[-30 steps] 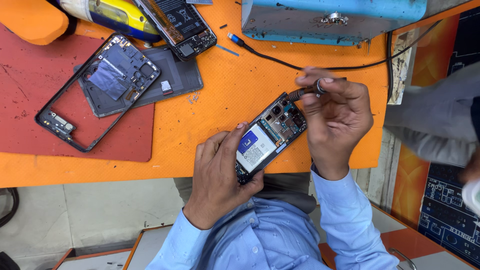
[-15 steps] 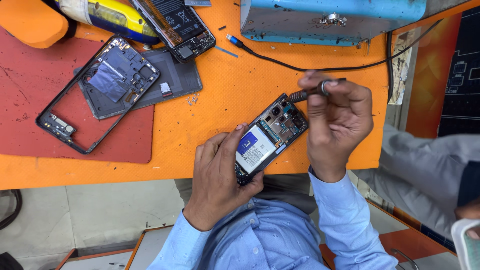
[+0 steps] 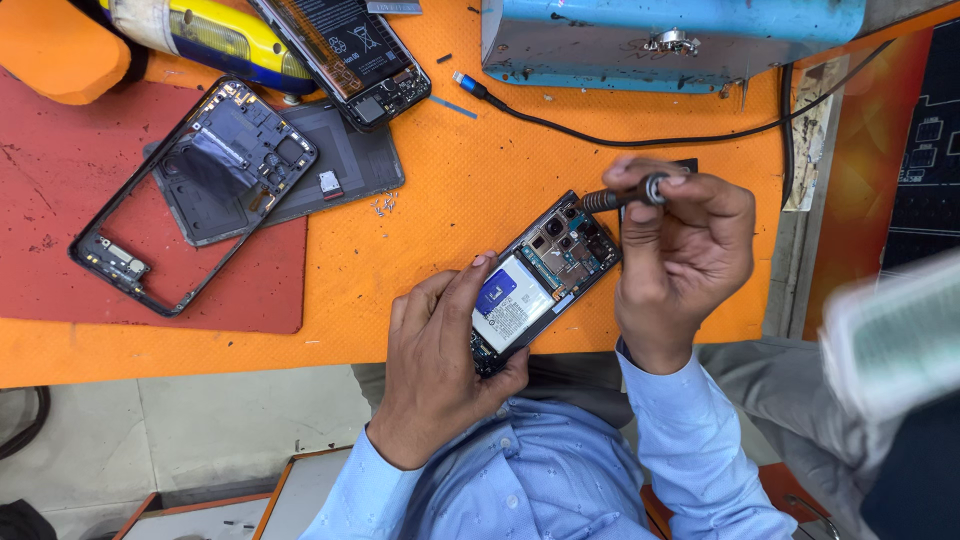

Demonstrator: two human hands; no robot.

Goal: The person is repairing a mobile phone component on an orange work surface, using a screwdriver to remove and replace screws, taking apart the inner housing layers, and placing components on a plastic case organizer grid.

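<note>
Already opened — the phone (image 3: 535, 285) lay back-off, board and battery bare.
Left hand (image 3: 440, 360) gripped its near end; right hand (image 3: 680, 255) pinched a screwdriver (image 3: 625, 195) at the far corner — screws apparently remained.

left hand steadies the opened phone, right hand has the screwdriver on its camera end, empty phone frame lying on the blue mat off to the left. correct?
One thing is off: the mat under the empty phone frame is red, not blue, as the head view shows. The rest holds: the left hand steadies the opened phone, and the right hand has the screwdriver on its camera end.
</note>
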